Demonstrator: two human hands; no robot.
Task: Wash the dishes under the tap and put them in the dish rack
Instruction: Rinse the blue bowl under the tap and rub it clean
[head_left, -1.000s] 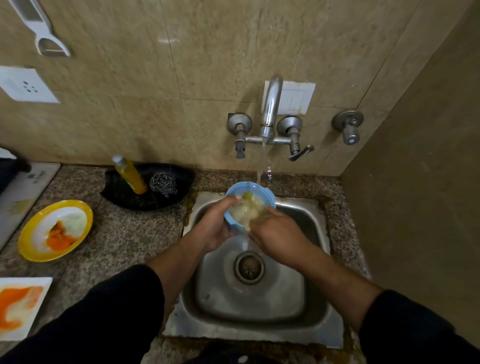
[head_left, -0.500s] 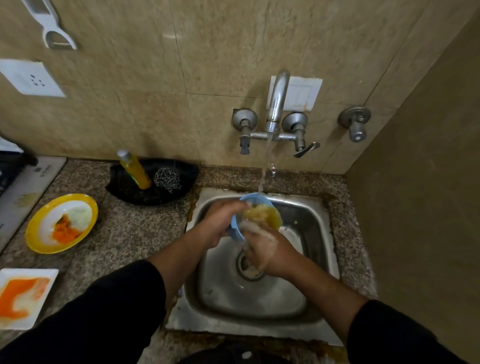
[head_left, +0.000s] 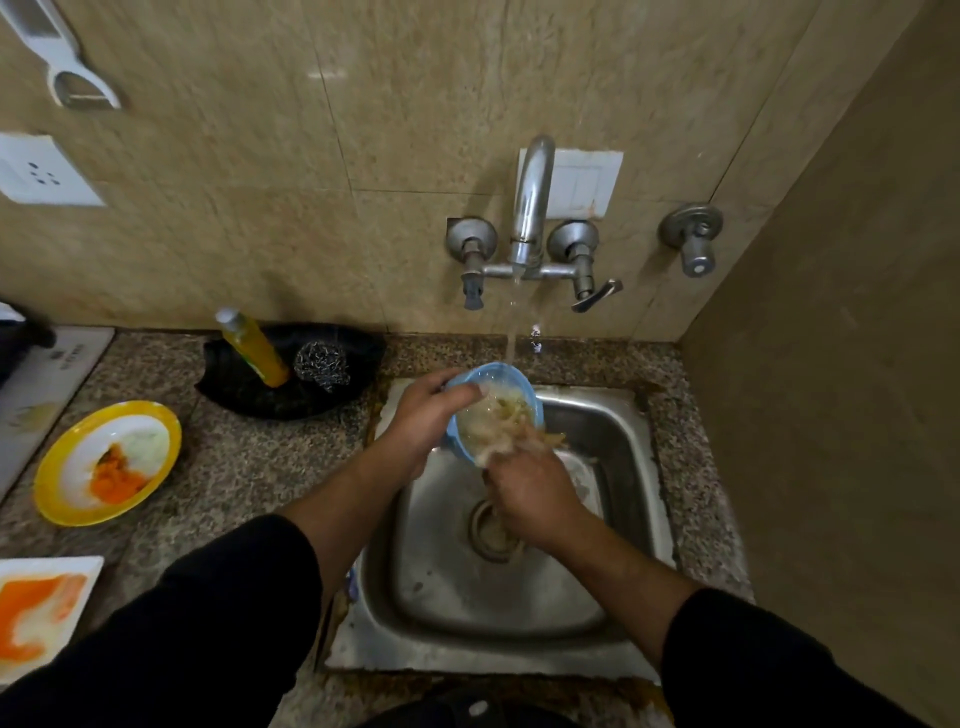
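Blue bowl (head_left: 496, 415) is sitting tilted above the back-left corner of the sink (head_left: 618, 441), mouth facing up and toward the person so the tap (head_left: 530, 202) stream is landing near its far rim and running through it. Left hand (head_left: 423, 421) is gripping the near-left rim, thumb over the lip and fingers curled round the outside; that is fixing the angle. Right hand (head_left: 535, 493) is reaching in from below, fingertips inside the bowl in the yellowish residue. They are motion-blurred, so I cannot tell if they are spread or together; probably rubbing the inner wall. Holding it over the basin is sending the runoff to the drain.

Queued on the counter to the left: yellow plate (head_left: 57, 467) and white square plate (head_left: 78, 566), both orange-smeared. Soap bottle (head_left: 254, 348) and steel scrubber (head_left: 322, 364) are parked on a black tray (head_left: 244, 400), within left-hand reach. Dish rack is not in view.
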